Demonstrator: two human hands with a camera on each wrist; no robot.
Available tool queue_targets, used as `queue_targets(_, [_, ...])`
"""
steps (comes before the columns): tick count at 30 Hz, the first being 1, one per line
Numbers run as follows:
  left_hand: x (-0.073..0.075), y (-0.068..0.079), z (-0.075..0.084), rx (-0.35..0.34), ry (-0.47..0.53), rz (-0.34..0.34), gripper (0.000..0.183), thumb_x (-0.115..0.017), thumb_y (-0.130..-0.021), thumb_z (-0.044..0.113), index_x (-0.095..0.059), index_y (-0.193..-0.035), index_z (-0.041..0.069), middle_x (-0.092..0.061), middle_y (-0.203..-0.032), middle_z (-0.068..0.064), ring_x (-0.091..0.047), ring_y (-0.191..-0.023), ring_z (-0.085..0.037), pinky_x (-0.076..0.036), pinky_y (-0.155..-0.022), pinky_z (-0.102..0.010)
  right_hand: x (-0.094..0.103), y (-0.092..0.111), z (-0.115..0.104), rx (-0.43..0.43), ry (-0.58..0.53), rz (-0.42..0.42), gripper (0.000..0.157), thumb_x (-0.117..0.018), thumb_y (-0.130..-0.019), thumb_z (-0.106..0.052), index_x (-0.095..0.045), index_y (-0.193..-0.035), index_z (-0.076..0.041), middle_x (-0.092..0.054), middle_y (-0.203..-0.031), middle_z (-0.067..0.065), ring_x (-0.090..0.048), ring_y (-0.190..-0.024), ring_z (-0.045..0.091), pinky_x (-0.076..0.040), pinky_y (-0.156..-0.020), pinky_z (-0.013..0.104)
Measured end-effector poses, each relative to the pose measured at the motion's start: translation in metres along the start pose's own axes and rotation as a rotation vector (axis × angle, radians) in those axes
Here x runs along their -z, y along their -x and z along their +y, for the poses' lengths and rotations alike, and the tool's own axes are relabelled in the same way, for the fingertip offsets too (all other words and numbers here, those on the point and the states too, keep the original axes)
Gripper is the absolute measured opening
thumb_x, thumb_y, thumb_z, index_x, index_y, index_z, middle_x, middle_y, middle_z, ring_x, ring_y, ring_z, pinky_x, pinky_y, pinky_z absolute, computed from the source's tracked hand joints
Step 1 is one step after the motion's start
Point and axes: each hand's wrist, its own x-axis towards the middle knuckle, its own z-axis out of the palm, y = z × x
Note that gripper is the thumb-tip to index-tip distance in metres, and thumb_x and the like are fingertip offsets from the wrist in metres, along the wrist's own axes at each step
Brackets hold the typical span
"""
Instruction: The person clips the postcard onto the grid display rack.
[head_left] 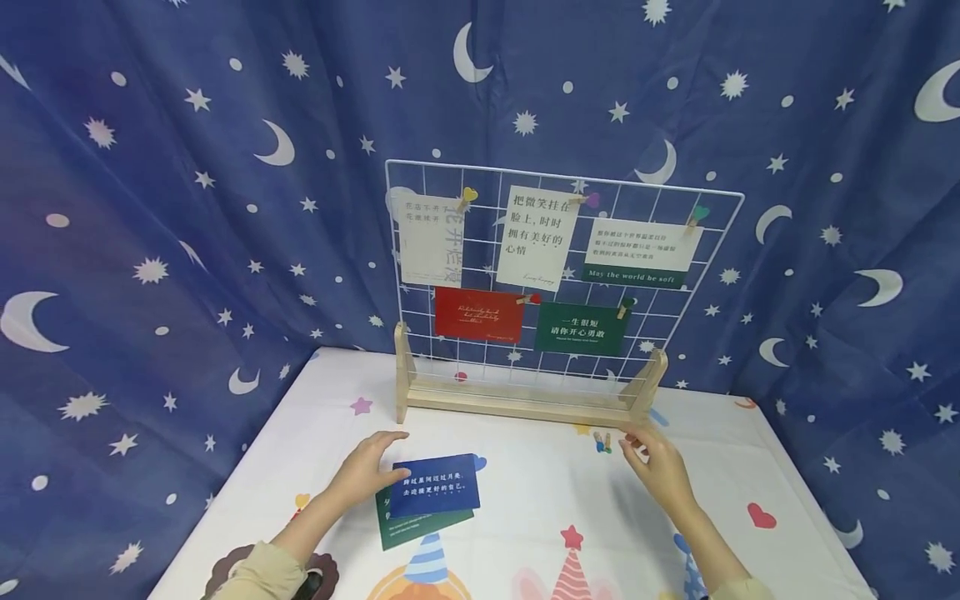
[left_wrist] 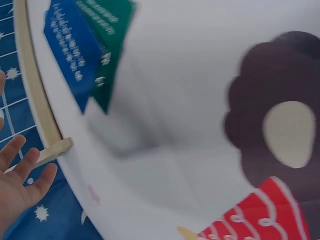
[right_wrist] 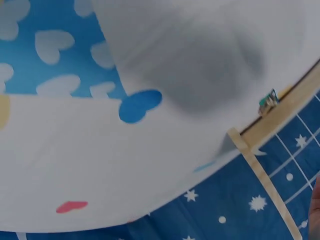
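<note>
My left hand (head_left: 365,472) is over the left part of the table, its thumb at the upper left of a dark blue card (head_left: 442,487) with white writing. In the left wrist view, the fingers (left_wrist: 42,182) are spread and hold nothing. A green card (head_left: 420,533) lies partly hidden beneath the blue one. My right hand (head_left: 663,471) hovers with loosely bent fingers just right of small wooden clothespins (head_left: 602,442) with blue and green ends. No thing shows in its grip; only a sliver of that hand appears in the right wrist view.
Behind the hands stands a white wire grid (head_left: 480,367) on a wooden base (head_left: 517,406). Clothespins hold several cards on it, among them a red card (head_left: 478,329) and a green one (head_left: 573,337). A blue star-patterned curtain (head_left: 225,167) surrounds the printed white tablecloth (head_left: 525,500).
</note>
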Motion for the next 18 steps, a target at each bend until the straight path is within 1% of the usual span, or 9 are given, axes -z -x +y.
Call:
queue_targets(5, [-0.010, 0.007, -0.008, -0.005, -0.033, -0.024, 0.055, -0.076, -0.078, 0.025, -0.056, -0.127, 0.010, -0.056, -0.130, -0.014, -0.050, -0.123, -0.038, -0.041, -0.101, -0.055, -0.009, 0.010, 0.004, -0.011, 0.018, -0.035, 0.020, -0.071, -0.078, 0.000, -0.067, -0.098, 0.001, -0.067, -0.083, 0.011, -0.064, -0.074, 0.024, -0.055, -0.062, 0.039])
queue_targets(11, [-0.011, 0.017, -0.016, -0.021, -0.062, -0.048, 0.053, -0.076, -0.078, 0.026, -0.056, -0.125, 0.008, -0.057, -0.127, -0.016, -0.052, -0.118, -0.040, -0.043, -0.096, -0.059, -0.015, 0.025, 0.003, -0.053, 0.008, -0.056, 0.021, -0.071, -0.079, -0.003, -0.068, -0.099, 0.000, -0.068, -0.090, 0.014, -0.063, -0.084, 0.032, -0.054, -0.072, 0.050])
queue_targets(14, [-0.010, 0.018, -0.019, -0.031, -0.077, -0.045, 0.053, -0.075, -0.078, 0.027, -0.057, -0.124, 0.007, -0.055, -0.127, -0.019, -0.051, -0.118, -0.042, -0.042, -0.095, -0.061, -0.017, 0.028, 0.004, -0.058, 0.016, -0.069, 0.021, -0.071, -0.079, -0.003, -0.068, -0.100, -0.001, -0.067, -0.090, 0.013, -0.063, -0.085, 0.033, -0.054, -0.073, 0.050])
queue_targets(18, [-0.012, 0.017, -0.024, -0.027, -0.067, -0.061, 0.053, -0.074, -0.079, 0.029, -0.056, -0.124, 0.007, -0.050, -0.132, -0.023, -0.047, -0.122, -0.045, -0.038, -0.099, -0.062, -0.022, 0.027, 0.007, -0.062, 0.029, -0.099, 0.022, -0.072, -0.080, -0.005, -0.068, -0.101, -0.001, -0.066, -0.091, 0.012, -0.062, -0.086, 0.032, -0.054, -0.075, 0.049])
